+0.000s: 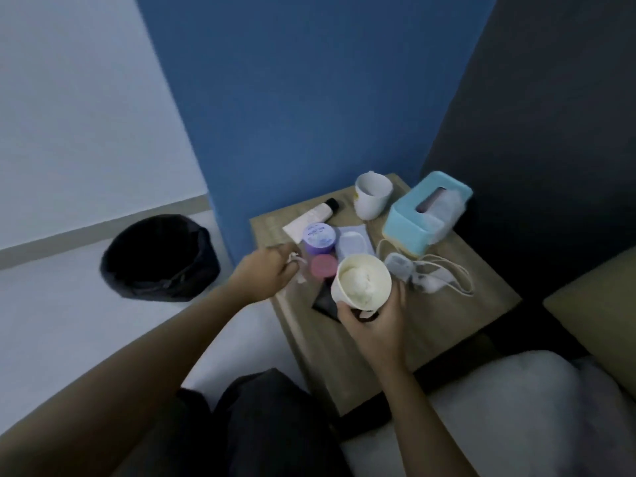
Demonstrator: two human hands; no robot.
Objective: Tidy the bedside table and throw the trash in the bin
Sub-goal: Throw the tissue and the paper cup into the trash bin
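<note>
So the wooden bedside table (pixel 430 325) sits in the corner against the blue wall (pixel 309 98), and I'll place everything off that. Biggest thing off the table is the black-lined bin (pixel 161 258), down on the floor to the table's left, well apart from it. On the table's back right corner there's a turquoise tissue box (pixel 425 213), tilted a bit, with a white mug (pixel 372 196) just beside it at the back edge.

Front and center above the table, the right hand (pixel 373 320) is wrapped around a white paper cup (pixel 361 282) with a crumpled tissue wad stuffed inside, held from below with the opening tipped toward the camera. Something dark and flat (pixel 325 299) lies on the table under the cup, can't tell what it is.

Right side of the table has a tangle of white cable (pixel 447 273) with a small clear case (pixel 399 265) next to it. Middle of the table: a pale wipes pack (pixel 352 244), a purple-lidded jar (pixel 320 237), a pink round lid or jar (pixel 323 265) just in front of that, and a white tube with a black cap (pixel 315 218) lying toward the back left.

The left hand (pixel 266 271) is at the table's left edge, fingers pinched shut on a small white scrap (pixel 298 270), too blurry to say more.
</note>
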